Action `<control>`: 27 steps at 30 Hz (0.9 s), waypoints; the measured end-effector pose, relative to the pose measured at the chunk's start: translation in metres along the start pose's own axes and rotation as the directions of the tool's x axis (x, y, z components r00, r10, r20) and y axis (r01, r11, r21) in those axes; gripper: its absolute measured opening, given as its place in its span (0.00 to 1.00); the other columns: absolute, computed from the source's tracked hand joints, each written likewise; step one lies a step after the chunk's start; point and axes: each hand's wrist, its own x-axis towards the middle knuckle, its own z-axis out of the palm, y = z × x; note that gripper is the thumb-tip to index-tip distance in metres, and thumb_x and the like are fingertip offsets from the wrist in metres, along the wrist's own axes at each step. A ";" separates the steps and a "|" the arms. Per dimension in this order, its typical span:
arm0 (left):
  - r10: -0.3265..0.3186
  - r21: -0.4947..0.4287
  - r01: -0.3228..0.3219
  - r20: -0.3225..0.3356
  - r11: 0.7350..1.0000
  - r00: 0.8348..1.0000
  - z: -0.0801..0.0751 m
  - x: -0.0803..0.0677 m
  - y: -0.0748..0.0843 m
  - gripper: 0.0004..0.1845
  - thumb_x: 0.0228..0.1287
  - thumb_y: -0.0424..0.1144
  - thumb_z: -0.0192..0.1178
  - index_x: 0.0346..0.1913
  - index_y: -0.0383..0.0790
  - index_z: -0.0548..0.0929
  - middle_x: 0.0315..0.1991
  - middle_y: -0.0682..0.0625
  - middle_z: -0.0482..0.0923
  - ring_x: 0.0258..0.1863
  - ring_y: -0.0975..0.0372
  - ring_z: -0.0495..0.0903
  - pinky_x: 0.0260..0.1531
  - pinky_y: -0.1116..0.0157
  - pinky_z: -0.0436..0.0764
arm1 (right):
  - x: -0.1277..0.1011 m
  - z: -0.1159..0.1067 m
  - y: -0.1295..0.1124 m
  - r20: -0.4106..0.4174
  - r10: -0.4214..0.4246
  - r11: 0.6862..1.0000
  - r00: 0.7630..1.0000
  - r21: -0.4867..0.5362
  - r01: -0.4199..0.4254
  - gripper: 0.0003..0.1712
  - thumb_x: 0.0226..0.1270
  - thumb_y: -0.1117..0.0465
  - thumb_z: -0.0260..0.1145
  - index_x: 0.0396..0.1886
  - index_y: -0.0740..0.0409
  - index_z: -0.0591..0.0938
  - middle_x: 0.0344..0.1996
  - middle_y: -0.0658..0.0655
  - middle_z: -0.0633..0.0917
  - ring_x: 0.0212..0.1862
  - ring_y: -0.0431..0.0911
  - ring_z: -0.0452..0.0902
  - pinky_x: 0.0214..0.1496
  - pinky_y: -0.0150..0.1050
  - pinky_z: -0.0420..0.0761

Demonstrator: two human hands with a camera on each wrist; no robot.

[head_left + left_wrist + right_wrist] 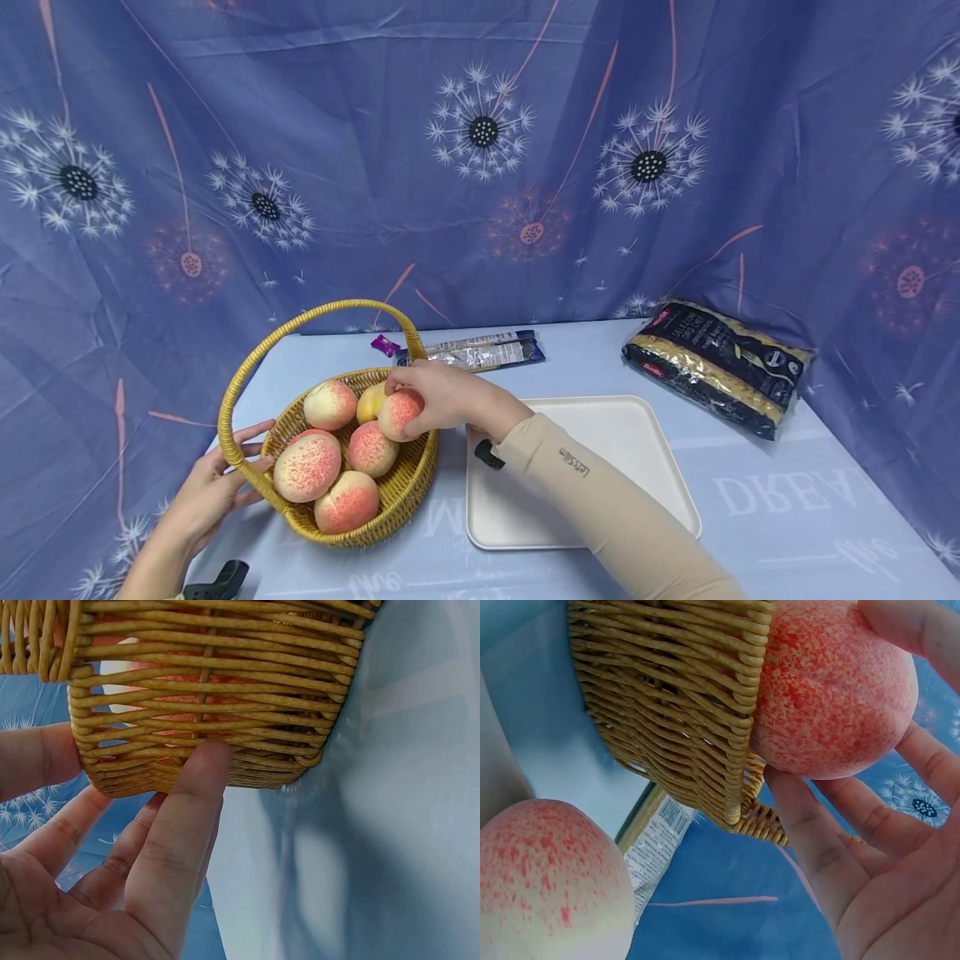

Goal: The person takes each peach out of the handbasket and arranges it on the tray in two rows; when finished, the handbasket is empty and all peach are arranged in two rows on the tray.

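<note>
My right hand (450, 398) pinches a red-and-cream peach (401, 414) between thumb and fingers, at the right side of a wicker basket (408, 492). In the right wrist view this peach (832, 690) is beside the woven rim. Several other peaches (307, 467) lie in the basket, with a yellow fruit (371, 403) partly hidden behind the held one. My left hand (206, 492) touches the basket's left side with extended fingers. The left wrist view shows a fingertip of the left hand (161, 855) against the weave. Another peach (551, 881) is near the right wrist, out of sight in the head view.
A white tray (600, 433) lies right of the basket, partly under my right forearm. Behind are a dark flat packet (487, 352) and a small purple wrapped sweet (385, 345). A pasta bag (716, 362) lies at the back right. The basket's tall handle (247, 367) arches up.
</note>
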 end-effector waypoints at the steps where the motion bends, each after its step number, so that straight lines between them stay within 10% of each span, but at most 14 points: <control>1: 0.003 -0.004 -0.003 0.000 1.000 1.000 0.000 0.000 0.000 0.31 0.80 0.36 0.63 0.81 0.52 0.70 0.52 0.57 0.75 0.47 0.69 0.85 0.43 0.62 0.93 | 0.000 0.000 0.000 -0.002 -0.002 1.000 1.000 0.003 0.002 0.30 0.61 0.48 0.81 0.62 0.45 0.81 0.55 0.50 0.84 0.56 0.42 0.78 0.57 0.33 0.82; 27: -0.016 0.001 0.016 0.000 1.000 1.000 0.000 0.001 -0.002 0.32 0.80 0.36 0.63 0.81 0.54 0.70 0.52 0.59 0.76 0.47 0.70 0.85 0.43 0.62 0.93 | -0.039 -0.033 0.022 -0.124 0.049 0.994 0.991 0.106 -0.036 0.29 0.62 0.50 0.81 0.61 0.44 0.82 0.57 0.50 0.85 0.59 0.45 0.80 0.61 0.41 0.84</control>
